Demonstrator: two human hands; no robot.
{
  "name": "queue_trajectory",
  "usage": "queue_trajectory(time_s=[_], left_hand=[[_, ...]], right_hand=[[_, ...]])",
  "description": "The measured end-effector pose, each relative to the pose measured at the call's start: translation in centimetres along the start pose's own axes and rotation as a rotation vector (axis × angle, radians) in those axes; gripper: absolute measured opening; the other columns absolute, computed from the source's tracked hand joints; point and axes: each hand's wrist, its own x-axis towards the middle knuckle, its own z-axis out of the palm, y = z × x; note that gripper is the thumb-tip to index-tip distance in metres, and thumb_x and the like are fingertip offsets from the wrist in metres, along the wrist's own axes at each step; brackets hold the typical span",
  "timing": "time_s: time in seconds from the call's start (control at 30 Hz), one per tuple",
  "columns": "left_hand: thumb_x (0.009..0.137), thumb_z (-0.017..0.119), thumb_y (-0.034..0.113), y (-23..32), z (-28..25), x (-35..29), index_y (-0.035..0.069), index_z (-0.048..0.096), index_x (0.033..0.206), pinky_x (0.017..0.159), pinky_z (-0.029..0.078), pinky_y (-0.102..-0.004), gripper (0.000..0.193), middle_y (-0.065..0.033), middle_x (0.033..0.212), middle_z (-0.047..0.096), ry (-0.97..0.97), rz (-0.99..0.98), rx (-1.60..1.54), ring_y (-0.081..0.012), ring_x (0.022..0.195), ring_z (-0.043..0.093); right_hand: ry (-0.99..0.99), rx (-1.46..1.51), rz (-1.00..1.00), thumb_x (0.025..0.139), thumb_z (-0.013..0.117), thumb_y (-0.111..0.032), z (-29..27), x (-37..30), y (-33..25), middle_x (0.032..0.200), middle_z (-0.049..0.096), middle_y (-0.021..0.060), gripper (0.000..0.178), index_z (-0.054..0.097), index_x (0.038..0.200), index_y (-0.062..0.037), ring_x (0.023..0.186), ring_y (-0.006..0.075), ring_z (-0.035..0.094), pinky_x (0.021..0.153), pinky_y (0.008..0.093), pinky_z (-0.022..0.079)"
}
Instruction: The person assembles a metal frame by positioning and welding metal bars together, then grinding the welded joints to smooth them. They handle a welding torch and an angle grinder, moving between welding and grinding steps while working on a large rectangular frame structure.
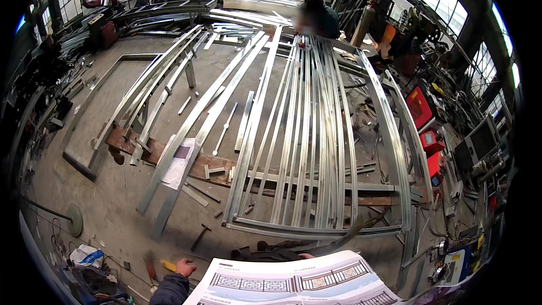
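Printed booklet (296, 277), railing pictures: lower centre of frame. Left hand (184, 267), dark sleeve: beside booklet's left edge, fingers curled; cannot tell if clamped on anything. Right hand (306, 256), apparently: sliver at booklet's top edge; finger state cannot be told. Hammer (200, 238): floor, lower left of centre. Metal frame (388, 118), long bars (323, 164) within: centre. Co-worker (327, 21): upper centre, at bars' far end.

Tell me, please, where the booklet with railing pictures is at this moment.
In the head view, the booklet is at the bottom edge, near the middle, just right of the left hand and below the metal frame's near bar.
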Motion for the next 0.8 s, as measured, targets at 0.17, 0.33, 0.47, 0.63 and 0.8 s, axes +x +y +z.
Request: queue_trajectory(time_s=[0.17, 0.33, 0.47, 0.63, 0.8], left_hand=[[0.073, 0.087, 0.02, -1.8, 5.2, -4.8, 0.0, 0.074, 0.125, 0.09, 0.059, -0.0386, 0.057, -0.0196, 0.102, 0.078, 0.026, -0.117, -0.202, -0.0294, 0.096, 0.076], [0.08, 0.08, 0.01, -1.4, 9.5, -11.1, -0.004, 0.07, 0.129, 0.083, 0.059, -0.0343, 0.052, -0.0126, 0.1, 0.078, 0.059, -0.211, -0.4, -0.0211, 0.091, 0.074], [0.076, 0.082, 0.016, -4.4, 12.4, -16.0, 0.003, 0.073, 0.124, 0.087, 0.058, -0.0394, 0.051, -0.0157, 0.098, 0.077, 0.197, -0.377, -0.45, -0.0314, 0.092, 0.074], [0.08, 0.08, 0.026, -6.7, 16.5, -21.9, 0.002, 0.076, 0.12, 0.09, 0.058, -0.0396, 0.046, -0.0175, 0.101, 0.078, 0.357, -0.541, -0.461, -0.0312, 0.098, 0.075], [0.085, 0.078, 0.031, -8.4, 15.3, -24.4, 0.001, 0.077, 0.116, 0.088, 0.059, -0.0409, 0.044, -0.0183, 0.103, 0.079, 0.245, -0.714, -0.622, -0.0299, 0.093, 0.078]], right_hand=[[-0.337, -0.016, -0.295, 0.101, 0.069, -0.018, -0.7, 2.8, -8.6, 0.122, 0.074, 0.0162, 0.037, 0.066, 0.134, -0.0011, 0.113, 0.0269, 0.07, 0.099, 0.0375, 0.053], [-0.548, 0.015, -0.389, 0.105, 0.064, -0.014, -1.0, 5.4, -18.1, 0.115, 0.077, 0.0132, 0.028, 0.068, 0.129, 0.0009, 0.108, 0.0189, 0.072, 0.093, 0.0325, 0.055], [-0.675, -0.153, -0.462, 0.105, 0.065, -0.012, 1.4, 6.5, -23.9, 0.112, 0.077, 0.0135, 0.026, 0.07, 0.126, 0.0024, 0.105, 0.0179, 0.071, 0.092, 0.0315, 0.056], [-0.976, -0.343, -0.414, 0.106, 0.065, -0.012, 7.3, 6.4, -28.3, 0.115, 0.075, 0.0077, 0.029, 0.067, 0.131, 0.0041, 0.107, 0.011, 0.066, 0.093, 0.0287, 0.054], [-1.104, -0.453, -0.435, 0.103, 0.068, -0.015, 17.1, 5.7, -30.5, 0.112, 0.077, 0.0176, 0.03, 0.069, 0.128, 0.0009, 0.102, 0.0206, 0.074, 0.088, 0.0331, 0.056]])
